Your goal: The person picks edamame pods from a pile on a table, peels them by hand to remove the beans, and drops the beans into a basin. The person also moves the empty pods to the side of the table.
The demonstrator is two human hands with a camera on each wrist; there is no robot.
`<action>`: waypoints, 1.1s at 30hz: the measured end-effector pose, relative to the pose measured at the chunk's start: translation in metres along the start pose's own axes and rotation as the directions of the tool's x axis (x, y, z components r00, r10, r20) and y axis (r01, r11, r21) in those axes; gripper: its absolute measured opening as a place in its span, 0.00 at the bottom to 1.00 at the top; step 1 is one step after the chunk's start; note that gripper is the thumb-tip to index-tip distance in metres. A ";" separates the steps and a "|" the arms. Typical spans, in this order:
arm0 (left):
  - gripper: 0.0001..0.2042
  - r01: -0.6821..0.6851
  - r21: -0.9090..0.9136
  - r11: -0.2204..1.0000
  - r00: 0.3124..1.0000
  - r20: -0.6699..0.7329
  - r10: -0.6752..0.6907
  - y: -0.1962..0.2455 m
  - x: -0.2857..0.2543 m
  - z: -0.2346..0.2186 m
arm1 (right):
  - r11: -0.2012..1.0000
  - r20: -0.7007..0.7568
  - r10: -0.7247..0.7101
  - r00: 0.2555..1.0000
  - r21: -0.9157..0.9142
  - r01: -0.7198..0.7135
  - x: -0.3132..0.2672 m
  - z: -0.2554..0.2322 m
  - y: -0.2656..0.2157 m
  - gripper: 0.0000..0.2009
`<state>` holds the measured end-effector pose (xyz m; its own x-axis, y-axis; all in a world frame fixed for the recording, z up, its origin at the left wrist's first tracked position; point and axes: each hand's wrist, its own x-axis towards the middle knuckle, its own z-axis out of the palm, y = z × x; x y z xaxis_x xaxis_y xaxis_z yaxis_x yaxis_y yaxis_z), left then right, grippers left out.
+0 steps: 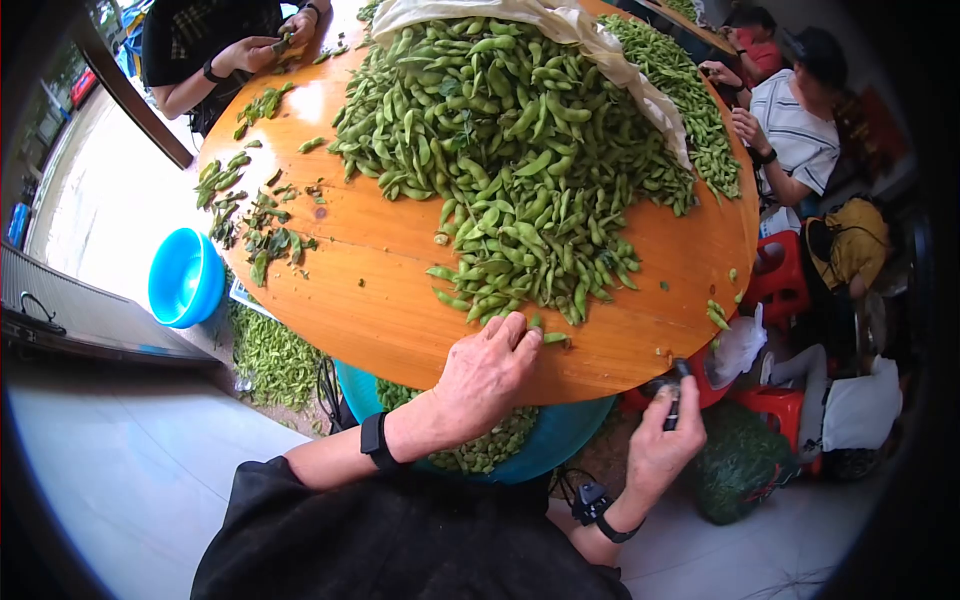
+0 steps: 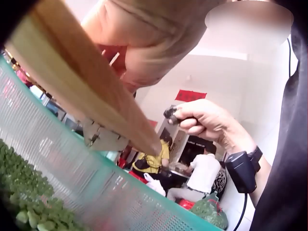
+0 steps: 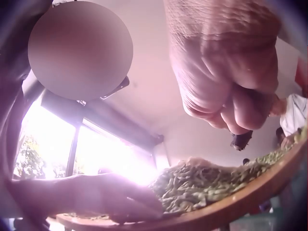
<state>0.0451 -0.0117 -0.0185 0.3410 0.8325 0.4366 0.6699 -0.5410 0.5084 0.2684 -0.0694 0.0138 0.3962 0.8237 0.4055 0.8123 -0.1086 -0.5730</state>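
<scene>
A large heap of green edamame pods (image 1: 520,150) covers the middle of the round wooden table (image 1: 350,270). My left hand (image 1: 490,365) is at the table's front edge, its fingers bent down at the near end of the heap. A single pod (image 1: 555,338) lies right beside those fingertips, whose undersides are hidden; I cannot tell whether they pinch a pod. Off the table's right front edge, my right hand (image 1: 668,435) grips a small black tool (image 1: 672,408). In the right wrist view its dark tip (image 3: 240,140) pokes out below the curled fingers.
Below the front edge stands a teal basket (image 1: 350,390) with shelled-looking green beans inside. A blue basin (image 1: 185,278) is at the left. Leaf scraps (image 1: 265,225) litter the table's left side. Other people sit around, with red stools (image 1: 778,275) and a green bag (image 1: 740,460) at right.
</scene>
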 end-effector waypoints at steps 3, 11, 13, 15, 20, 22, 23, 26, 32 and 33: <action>0.13 0.002 0.038 0.999 1.000 0.010 -0.002 -0.001 0.002 0.003 | 0.973 0.175 -0.059 0.983 0.229 0.017 -0.003 0.015 -0.022 0.12; 0.07 0.519 -0.697 0.494 0.854 0.448 -0.265 -0.004 -0.004 -0.016 | 0.375 0.710 -0.038 0.703 0.663 -0.649 -0.010 0.031 -0.043 0.11; 0.07 0.595 -0.729 0.338 0.804 0.526 -0.278 -0.004 -0.009 -0.014 | 0.334 0.747 -0.077 0.661 0.644 -0.689 -0.007 0.030 -0.050 0.10; 0.08 0.591 -0.771 0.236 0.797 0.513 -0.319 0.000 -0.011 -0.015 | 0.335 0.757 -0.085 0.648 0.634 -0.697 -0.007 0.032 -0.049 0.10; 0.07 0.474 -0.750 0.461 0.872 0.331 -0.360 0.008 -0.019 -0.011 | 0.336 0.769 -0.058 0.636 0.615 -0.713 -0.009 0.038 -0.049 0.10; 0.06 0.410 -0.731 0.546 0.904 0.246 -0.350 0.010 -0.020 -0.011 | 0.283 0.765 -0.045 0.643 0.627 -0.726 -0.010 0.040 -0.050 0.10; 0.06 0.366 -0.696 0.618 0.922 0.181 -0.342 0.012 -0.019 -0.014 | 0.283 0.766 -0.044 0.641 0.625 -0.727 -0.011 0.040 -0.050 0.10; 0.05 0.312 -0.650 0.693 0.938 0.096 -0.332 0.012 -0.020 -0.012 | 0.262 0.767 -0.086 0.636 0.633 -0.728 -0.012 0.039 -0.048 0.11; 0.05 0.325 -0.652 0.685 0.936 0.117 -0.333 0.011 -0.022 -0.008 | 0.262 0.755 -0.134 0.642 0.652 -0.711 -0.015 0.039 -0.048 0.11; 0.05 0.309 -0.697 0.647 0.942 0.127 -0.312 0.010 -0.023 -0.007 | 0.311 0.732 -0.116 0.671 0.669 -0.675 -0.016 0.040 -0.048 0.11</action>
<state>0.0396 -0.0367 -0.0181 0.1963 0.9677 0.1580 0.0787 -0.1762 0.9812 0.2058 -0.0546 0.0065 -0.1418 0.9730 -0.1823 -0.3011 -0.2178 -0.9284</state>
